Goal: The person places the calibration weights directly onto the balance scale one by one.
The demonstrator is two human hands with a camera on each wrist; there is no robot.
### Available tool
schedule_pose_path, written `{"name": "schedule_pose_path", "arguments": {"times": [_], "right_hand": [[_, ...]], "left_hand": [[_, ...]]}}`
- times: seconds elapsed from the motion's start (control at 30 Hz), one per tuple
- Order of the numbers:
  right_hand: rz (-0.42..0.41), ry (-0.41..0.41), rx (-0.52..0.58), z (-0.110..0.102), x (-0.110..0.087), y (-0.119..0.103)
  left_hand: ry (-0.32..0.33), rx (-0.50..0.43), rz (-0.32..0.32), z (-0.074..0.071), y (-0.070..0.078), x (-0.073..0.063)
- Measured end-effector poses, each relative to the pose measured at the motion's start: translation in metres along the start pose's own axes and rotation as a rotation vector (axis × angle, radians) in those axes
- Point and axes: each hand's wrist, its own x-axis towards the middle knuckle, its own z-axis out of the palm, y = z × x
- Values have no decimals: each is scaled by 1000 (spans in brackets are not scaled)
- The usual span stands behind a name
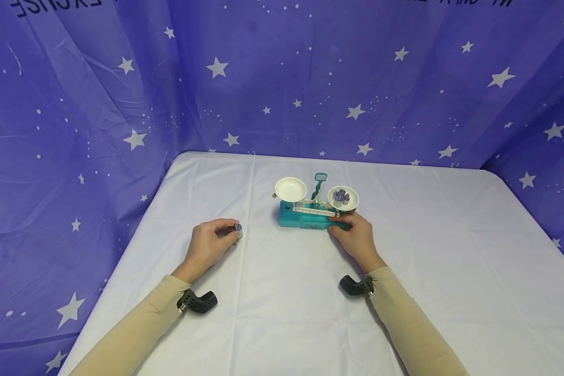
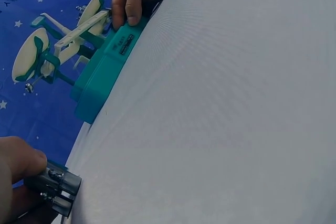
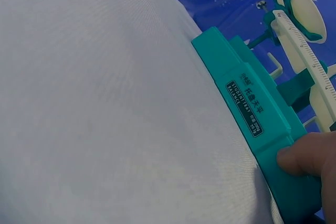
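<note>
A teal student tray balance [image 1: 293,220] stands on the table, with two white pans and a graduated white beam [image 3: 303,51]. Several shiny metal weights [image 1: 341,197] sit clustered in the right pan [image 1: 355,200]; the left pan [image 1: 290,189] holds nothing. At the right end of the base, my right hand [image 1: 355,237] grips it, thumb [image 3: 304,156] on the front face and the other fingers partly hidden. Left of the balance, my left hand [image 1: 209,245] pinches small metal cylinders that look like weights [image 2: 64,183], low over the cloth and partly covered by the fingers.
White cloth [image 1: 291,303] covers the table, with light creases. Purple star-printed curtains [image 1: 282,78] hang behind and at both sides. Each wrist carries a black camera mount, one on the left [image 1: 199,302] and one on the right [image 1: 356,285].
</note>
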Motion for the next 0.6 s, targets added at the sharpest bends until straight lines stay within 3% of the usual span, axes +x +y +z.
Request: {"name": "schedule_pose_path", "arguments": {"times": [0.43,0.6], "right_hand": [[16,-4,-9,1,0,1],[17,-5,-10,1,0,1]], "left_hand": [[50,-189,-27,0,0,1],[63,-239,-67,0,-2,3]]}}
